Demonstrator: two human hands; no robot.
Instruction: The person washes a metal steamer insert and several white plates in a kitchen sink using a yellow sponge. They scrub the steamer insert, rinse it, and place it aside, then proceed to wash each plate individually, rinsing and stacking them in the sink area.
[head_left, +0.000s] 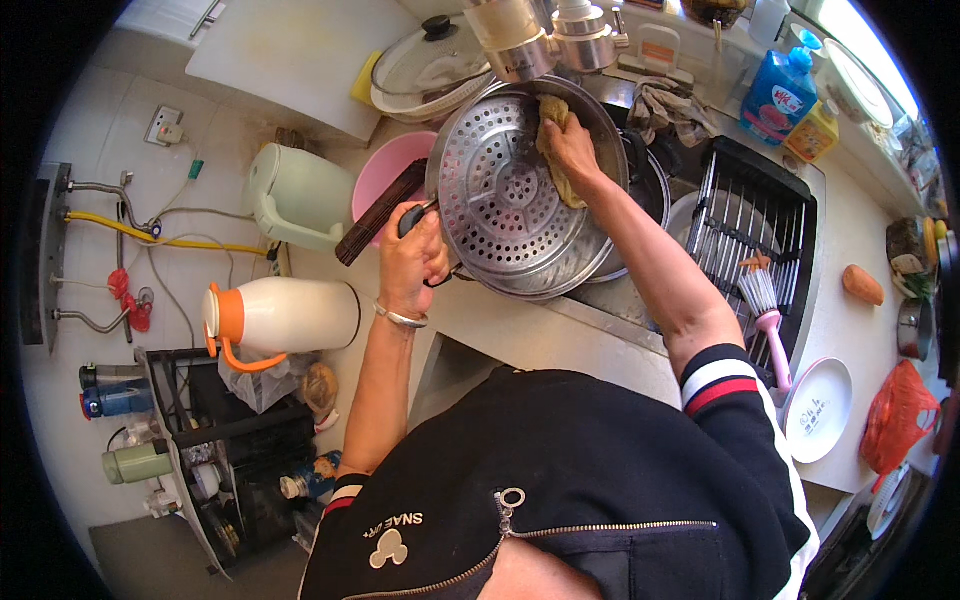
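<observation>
A round steel steamer pan (517, 187) with a perforated base is held tilted above the sink. My left hand (415, 247) is closed on its black side handle. In my right hand (576, 154) is a yellowish cloth (553, 142), pressed against the inner wall of the steamer pan at its upper right. Behind the pan, a second steel pot (656, 191) with black handles stands partly hidden in the sink. A rolled dark bamboo mat (382, 212) lies across a pink basin (386, 161), just left of the pan.
A green kettle (300, 196) and a white-and-orange thermos jug (289, 315) are at the left. Metal tap fittings (551, 41) hang over the pan. To the right are a black dish rack (757, 247), a pink-handled brush (772, 337), a white plate (817, 410) and a blue soap bottle (778, 94).
</observation>
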